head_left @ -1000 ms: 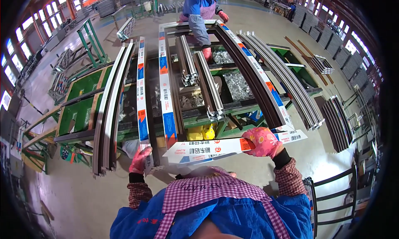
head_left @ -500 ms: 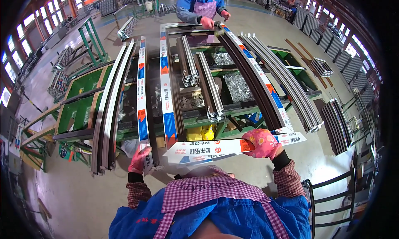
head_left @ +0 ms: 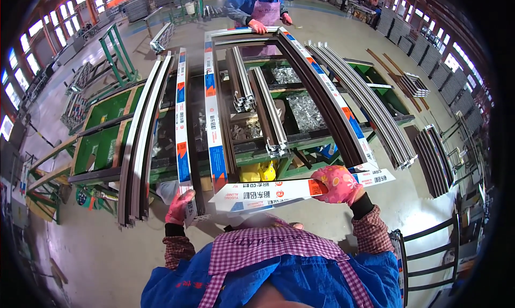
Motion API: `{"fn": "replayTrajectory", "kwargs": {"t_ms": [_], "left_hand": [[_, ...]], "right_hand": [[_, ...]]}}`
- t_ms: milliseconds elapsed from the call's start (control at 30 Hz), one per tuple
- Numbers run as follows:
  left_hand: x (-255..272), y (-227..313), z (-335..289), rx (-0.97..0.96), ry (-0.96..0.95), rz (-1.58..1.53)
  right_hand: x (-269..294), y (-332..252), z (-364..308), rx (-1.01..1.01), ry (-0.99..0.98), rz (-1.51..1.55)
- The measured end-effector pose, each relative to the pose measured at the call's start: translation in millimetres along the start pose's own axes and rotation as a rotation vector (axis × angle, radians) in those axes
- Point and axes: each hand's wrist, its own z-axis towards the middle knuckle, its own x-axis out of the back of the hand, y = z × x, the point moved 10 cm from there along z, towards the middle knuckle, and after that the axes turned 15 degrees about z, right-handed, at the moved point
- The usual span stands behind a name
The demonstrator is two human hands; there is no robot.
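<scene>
My left hand [head_left: 179, 207], in a pink glove, is closed around the near end of a long dark metal profile [head_left: 182, 128] with printed white, blue and orange film. In a pink flowered glove, my right hand [head_left: 339, 184] grips a shorter film-covered profile [head_left: 252, 192] with mitred ends, lying crosswise before me. Its right end is at the near end of a long right-hand profile [head_left: 335, 101]; whether they are joined I cannot tell. Its left end sits just below another long profile [head_left: 213, 112]. A far crosspiece [head_left: 236, 32] spans the tops of these two.
Across the bench, a co-worker's gloved hand [head_left: 258, 27] rests on the far crosspiece. The green bench [head_left: 96, 173] has bins of small metal brackets [head_left: 304, 112]. White-edged profiles [head_left: 140, 131] lie left, more profiles [head_left: 370, 104] right. A black rack [head_left: 432, 254] stands near right.
The co-worker's hand has shifted left from the far right corner, where crosspiece and right-hand profile now meet. My hands stay almost still; the short profile's left end has shifted slightly.
</scene>
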Motion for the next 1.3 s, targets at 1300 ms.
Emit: {"fn": "replayTrajectory", "kwargs": {"t_ms": [1300], "left_hand": [[2, 12, 0, 0.267, 0.063, -0.246]], "right_hand": [[0, -5, 1, -0.008, -0.005, 0.025]]}}
